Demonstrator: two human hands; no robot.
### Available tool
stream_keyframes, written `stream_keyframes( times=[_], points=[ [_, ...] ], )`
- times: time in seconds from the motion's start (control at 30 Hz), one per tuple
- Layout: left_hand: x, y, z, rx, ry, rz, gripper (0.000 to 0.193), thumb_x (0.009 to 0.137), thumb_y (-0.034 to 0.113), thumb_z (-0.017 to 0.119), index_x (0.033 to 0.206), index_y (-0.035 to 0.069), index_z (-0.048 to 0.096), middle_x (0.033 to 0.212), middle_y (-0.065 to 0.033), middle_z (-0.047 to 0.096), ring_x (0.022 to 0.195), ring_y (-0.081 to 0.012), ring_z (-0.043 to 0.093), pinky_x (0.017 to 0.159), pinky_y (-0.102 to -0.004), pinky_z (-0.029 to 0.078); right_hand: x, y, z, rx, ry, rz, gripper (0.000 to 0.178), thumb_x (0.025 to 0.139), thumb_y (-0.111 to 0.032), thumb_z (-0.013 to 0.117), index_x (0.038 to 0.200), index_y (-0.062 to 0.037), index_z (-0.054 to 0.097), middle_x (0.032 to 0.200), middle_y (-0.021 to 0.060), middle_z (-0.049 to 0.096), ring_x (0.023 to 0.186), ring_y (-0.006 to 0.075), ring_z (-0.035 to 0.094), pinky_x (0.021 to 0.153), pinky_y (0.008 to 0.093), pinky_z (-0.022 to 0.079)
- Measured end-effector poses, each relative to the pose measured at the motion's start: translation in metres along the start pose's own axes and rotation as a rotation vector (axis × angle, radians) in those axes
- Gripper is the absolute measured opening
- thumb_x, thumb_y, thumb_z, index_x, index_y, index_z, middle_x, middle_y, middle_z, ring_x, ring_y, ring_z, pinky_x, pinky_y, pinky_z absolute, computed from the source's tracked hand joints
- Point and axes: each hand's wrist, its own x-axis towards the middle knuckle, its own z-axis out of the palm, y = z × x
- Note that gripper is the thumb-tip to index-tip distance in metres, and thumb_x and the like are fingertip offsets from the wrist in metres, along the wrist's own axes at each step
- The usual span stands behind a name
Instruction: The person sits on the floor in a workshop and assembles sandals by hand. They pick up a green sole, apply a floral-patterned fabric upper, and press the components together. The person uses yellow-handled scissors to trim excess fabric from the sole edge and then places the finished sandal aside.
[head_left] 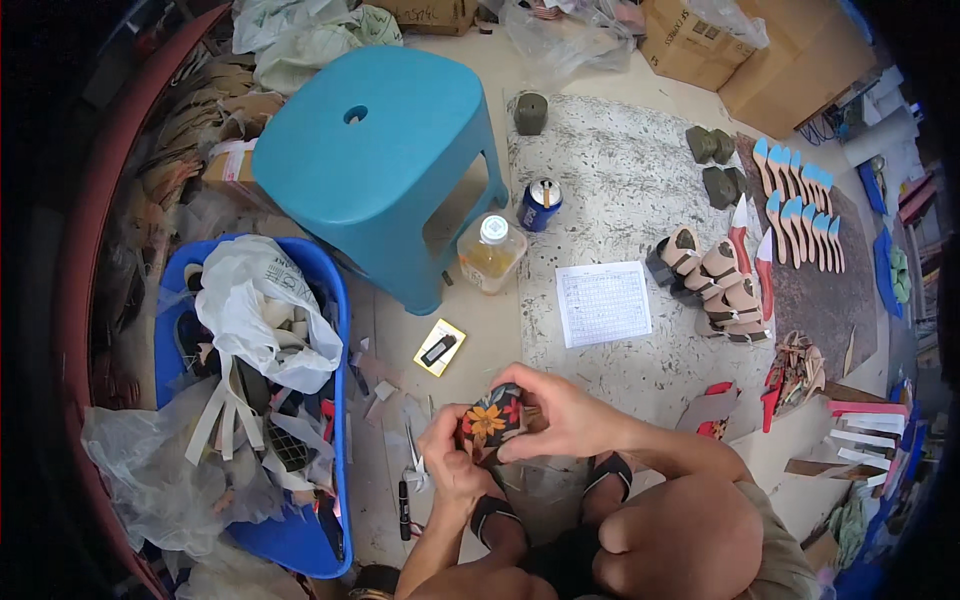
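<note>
Between my two hands is a rounded piece covered in dark floral fabric [486, 420], with orange and red flowers. My left hand [450, 450] grips its left side, fingers bent around the edge. From the right, my right hand [565, 415] curls over it, fingertips at the top and thumb at the lower edge. The inner side of the piece is mostly hidden by my fingers. Just beyond it lies a yellow-and-white packet [440, 347] with a small black object on top. Scissors [415, 460] and a black marker pen [404, 510] lie left of my left hand.
A blue plastic stool [370, 130] stands far left, above a blue bin [345, 440] of scraps. A bottle [492, 255], a blue can [541, 205] and a written sheet [603, 304] are ahead. Strapped shoe parts [720, 275], red-handled knives [764, 280] and blue-tipped insoles [800, 215] lie right.
</note>
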Motion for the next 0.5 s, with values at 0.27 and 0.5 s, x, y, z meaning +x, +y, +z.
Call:
stream_keyframes(
  times=[0.27,0.5],
  points=[
    [0.025,0.012,0.016,-0.435,0.409,-0.044,0.094,0.094,0.075,0.012,0.126,-0.002,0.057,0.136,-0.0226,0.047,0.131,-0.0283,0.041,0.113,-0.0456,0.022,0.003,0.020,0.005,0.118,0.051,-0.062,0.045,0.081,-0.010,0.077,0.120,-0.0007,0.057,0.107,0.0029,0.058,0.099,0.0096,0.054,0.090,0.0273,0.046],
    [0.019,-0.016,0.007,-1.462,0.096,-0.891,0.037,0.096,0.044,0.054,0.089,0.008,0.061,0.086,-0.0073,0.064,0.084,-0.0213,0.062,0.080,-0.0384,0.052,0.002,0.031,0.018,0.135,0.087,-0.290,0.051,0.073,-0.005,0.081,0.119,0.0006,0.062,0.111,0.0080,0.057,0.104,0.0140,0.054,0.092,0.0287,0.042]
  ],
)
